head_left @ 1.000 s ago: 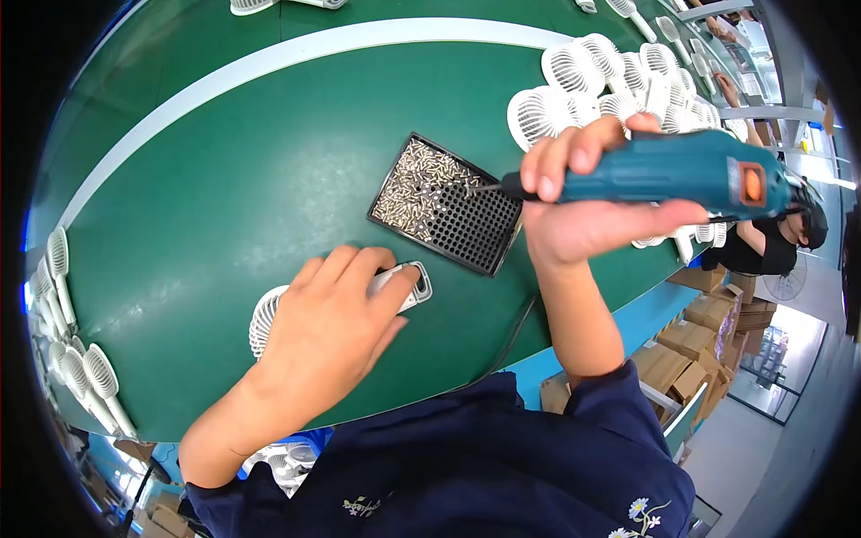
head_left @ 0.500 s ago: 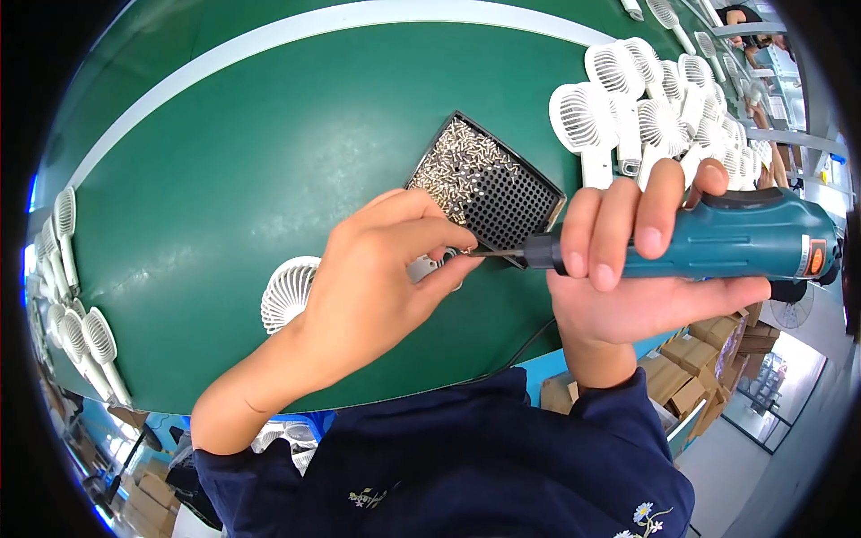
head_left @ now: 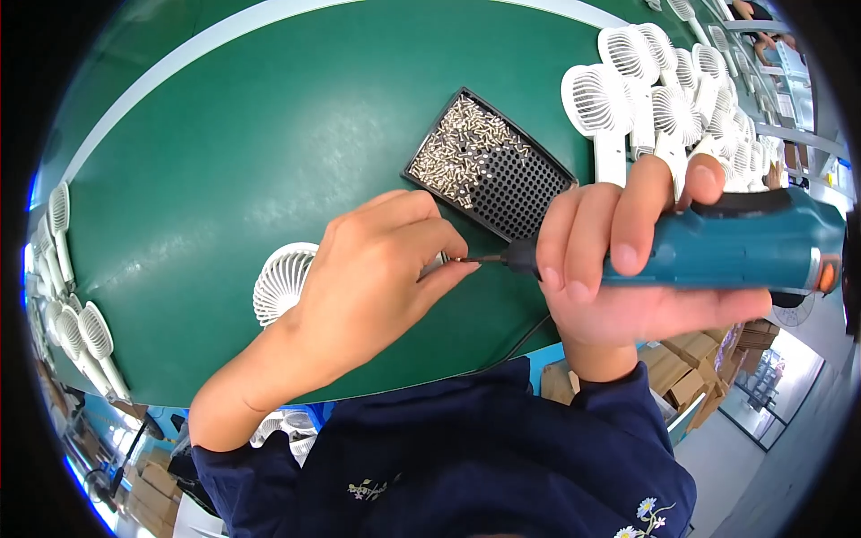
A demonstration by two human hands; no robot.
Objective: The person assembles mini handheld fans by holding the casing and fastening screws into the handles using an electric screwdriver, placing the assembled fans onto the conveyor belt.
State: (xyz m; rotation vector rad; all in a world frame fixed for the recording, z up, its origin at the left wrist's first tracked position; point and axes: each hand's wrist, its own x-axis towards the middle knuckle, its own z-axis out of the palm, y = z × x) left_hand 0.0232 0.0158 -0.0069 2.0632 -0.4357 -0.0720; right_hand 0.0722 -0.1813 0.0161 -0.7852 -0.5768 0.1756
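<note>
My right hand (head_left: pixel 619 260) wraps round a teal electric screwdriver (head_left: pixel 726 242), which lies nearly level with its thin bit (head_left: pixel 485 258) pointing left. At the bit's tip, the thumb and forefinger of my left hand (head_left: pixel 381 260) are pinched on a tiny metal piece that looks like a screw, mostly hidden by the fingers. Under my left hand lies a white handheld fan casing (head_left: pixel 283 282); its slatted round head shows beside my wrist and its handle is mostly covered. Just beyond the bit sits a black tray (head_left: pixel 514 231) with holes and a heap of small screws (head_left: pixel 457 152).
White fan casings (head_left: pixel 599 100) are piled at the far right, and several more (head_left: pixel 96 332) lie along the left edge. A dark cable (head_left: pixel 516 351) runs over the green table (head_left: pixel 224 161) near its front edge. Cardboard boxes (head_left: pixel 686 386) stand below at the right.
The view has shifted, so the tray and the right-hand pile sit higher. The bit and both hands have moved slightly left and nearer, and the bit no longer overlaps the tray.
</note>
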